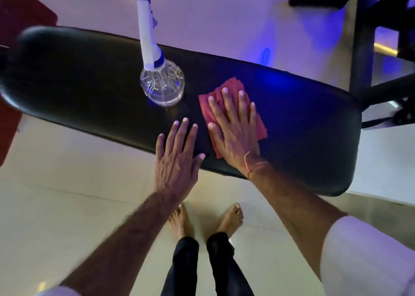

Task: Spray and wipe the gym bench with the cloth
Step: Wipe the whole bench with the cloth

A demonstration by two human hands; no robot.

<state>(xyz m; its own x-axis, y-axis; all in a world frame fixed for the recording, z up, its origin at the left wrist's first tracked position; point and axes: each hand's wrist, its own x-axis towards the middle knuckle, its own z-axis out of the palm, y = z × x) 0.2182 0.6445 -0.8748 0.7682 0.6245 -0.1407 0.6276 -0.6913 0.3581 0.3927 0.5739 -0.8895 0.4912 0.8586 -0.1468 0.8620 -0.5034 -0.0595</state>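
- The right hand [233, 134] lies palm down on the red cloth [233, 84], with the forearm reaching in from the lower right.
- Its fingers [241, 107] are straight and spread apart, pressing the cloth flat against the pad. The thumb points left along the cloth's near-left edge. Nothing is pinched or curled round.
- A thin reddish thread [251, 165] circles the right wrist, and a white sleeve [363, 257] is pushed up the forearm.
- The left hand [177, 156] rests palm down on the near edge of the bench [303, 127], just beside the cloth.
- Its fingers [183, 134] are straight and only slightly apart, holding nothing. The thumb angles right, and its tip comes close to the cloth's near corner.
- The cloth is a folded square lying on the black padded bench, right of its middle. Its corners show beyond the right hand on the far, left and right sides.
- The spray bottle [161, 82] stands upright on the bench, left of the cloth and apart from both hands. It has a clear rounded body and a white trigger head [146, 26] with a blue nozzle and collar.
- Blue light glints off the bench top near the cloth.
- Two bare feet [179, 223] below dark trouser legs stand on the pale tiled floor [67, 206], in front of the bench.
- A dark metal frame [363, 48] stands beyond the bench's right end, and a red mat [20, 10] lies at the far left.
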